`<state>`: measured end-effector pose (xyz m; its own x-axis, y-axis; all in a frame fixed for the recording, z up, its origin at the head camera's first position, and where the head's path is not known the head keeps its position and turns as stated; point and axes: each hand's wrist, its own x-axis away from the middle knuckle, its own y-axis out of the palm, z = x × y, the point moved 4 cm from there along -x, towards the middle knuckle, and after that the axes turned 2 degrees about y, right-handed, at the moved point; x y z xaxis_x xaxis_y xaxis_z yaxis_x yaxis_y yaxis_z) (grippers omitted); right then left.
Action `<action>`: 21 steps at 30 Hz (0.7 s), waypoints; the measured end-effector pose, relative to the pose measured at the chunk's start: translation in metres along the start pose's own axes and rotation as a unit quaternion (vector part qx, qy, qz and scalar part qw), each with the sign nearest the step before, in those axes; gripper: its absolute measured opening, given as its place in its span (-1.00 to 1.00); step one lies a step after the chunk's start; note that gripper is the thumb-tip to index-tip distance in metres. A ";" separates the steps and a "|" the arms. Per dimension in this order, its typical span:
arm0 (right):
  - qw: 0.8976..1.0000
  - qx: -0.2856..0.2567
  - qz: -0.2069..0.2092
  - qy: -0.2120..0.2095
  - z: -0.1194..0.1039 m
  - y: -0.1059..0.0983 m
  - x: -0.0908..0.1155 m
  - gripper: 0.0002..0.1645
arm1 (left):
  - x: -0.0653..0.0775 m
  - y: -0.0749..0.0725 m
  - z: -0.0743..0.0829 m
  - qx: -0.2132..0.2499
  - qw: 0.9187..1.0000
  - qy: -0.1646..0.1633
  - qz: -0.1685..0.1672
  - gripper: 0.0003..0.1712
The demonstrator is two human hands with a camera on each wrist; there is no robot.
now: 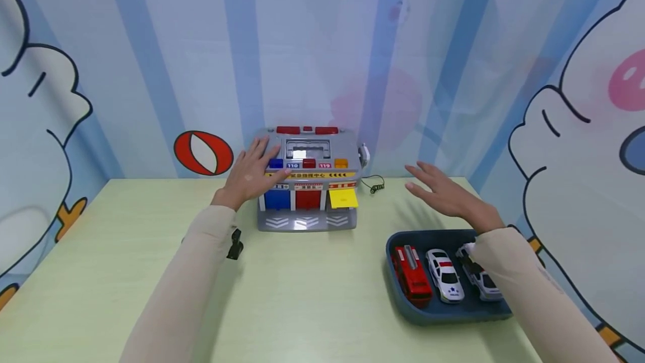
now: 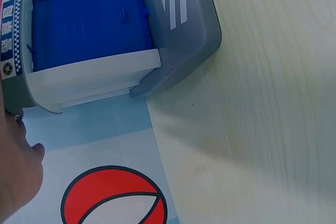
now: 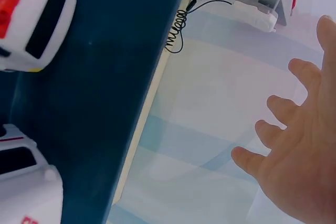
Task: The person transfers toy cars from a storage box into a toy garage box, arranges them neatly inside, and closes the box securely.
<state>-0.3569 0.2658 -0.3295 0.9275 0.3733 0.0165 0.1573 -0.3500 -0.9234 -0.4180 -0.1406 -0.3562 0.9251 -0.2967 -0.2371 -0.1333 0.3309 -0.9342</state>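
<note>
With its long axis 9-to-3 o'clock, the toy garage (image 1: 311, 180) faces its ramp (image 1: 306, 222) toward 6, the straight-fingered left hand (image 1: 250, 175) resting on it, the right hand (image 1: 445, 193) extended, empty.

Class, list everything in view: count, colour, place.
Toy station: 1, grey, table's rear
Doors: 3, blue, red, yellow, station's front
Handset: 1, white, station's right
Cord: 1, black, beside station
Tray: 1, dark blue, table's right
Toy truck: 1, red, tray's left
Police car: 1, white, tray's middle
Other car: 1, white, black, tray's right
Table: 1, pale green, under station
Backdrop: 1, blue, white, behind table
Sleeves: 2, beige, both arms
Wrist item: 1, black, left wrist
Left hand: 1, bare, station's upper left
Right hand: 1, bare, above table
</note>
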 end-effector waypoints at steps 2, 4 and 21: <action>1.000 0.002 0.000 0.000 -0.001 0.002 0.004 -0.18 | 0.000 0.000 0.000 0.000 1.000 0.000 0.000 -0.04; 1.000 0.002 0.002 -0.004 -0.001 0.003 0.008 -0.18 | 0.000 0.000 0.000 0.002 1.000 0.000 0.001 -0.04; 0.999 0.031 0.010 -0.002 0.010 0.010 0.046 -0.13 | -0.001 0.001 0.000 0.008 1.000 -0.004 0.000 -0.04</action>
<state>-0.3164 0.2881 -0.3416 0.9291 0.3697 -0.0035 0.1174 -0.3040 -0.9454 -0.4195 -0.1396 -0.3573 0.9277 -0.2899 -0.2351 -0.1277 0.3454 -0.9297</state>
